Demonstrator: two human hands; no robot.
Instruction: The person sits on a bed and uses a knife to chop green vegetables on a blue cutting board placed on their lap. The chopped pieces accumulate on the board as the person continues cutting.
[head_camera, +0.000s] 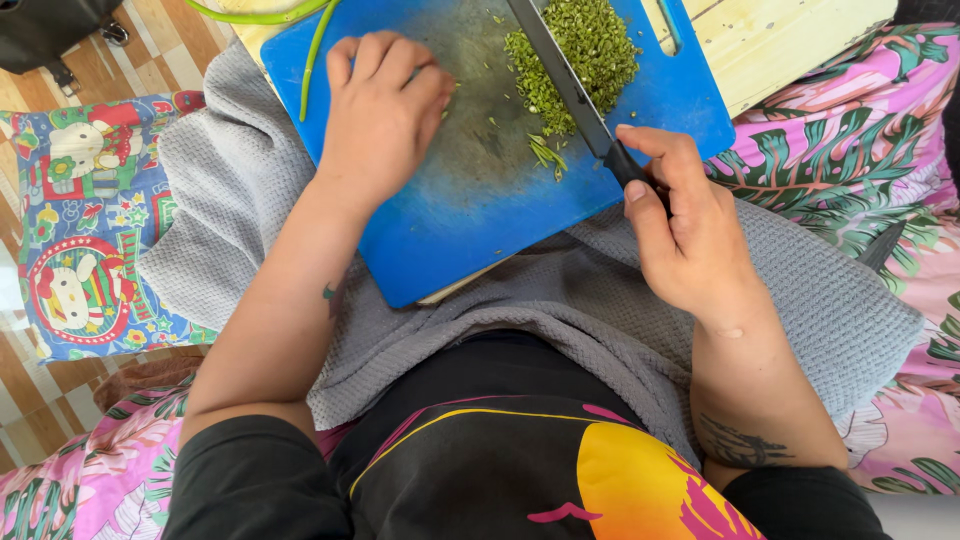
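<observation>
The right hand (690, 230) grips the black handle of a knife (570, 85) whose blade lies against the pile of chopped greens (585, 50) on the blue board (480, 200), so the left hand (380, 115), fingers curled on the board, should stay well away.

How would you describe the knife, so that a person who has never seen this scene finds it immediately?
Start at the blue cutting board on the grey towel over the person's lap. On its right side lies a heap of finely chopped greens, and the knife rests across that heap, its black handle in the right hand. It is the only long, dark, straight thing on the board.
</observation>
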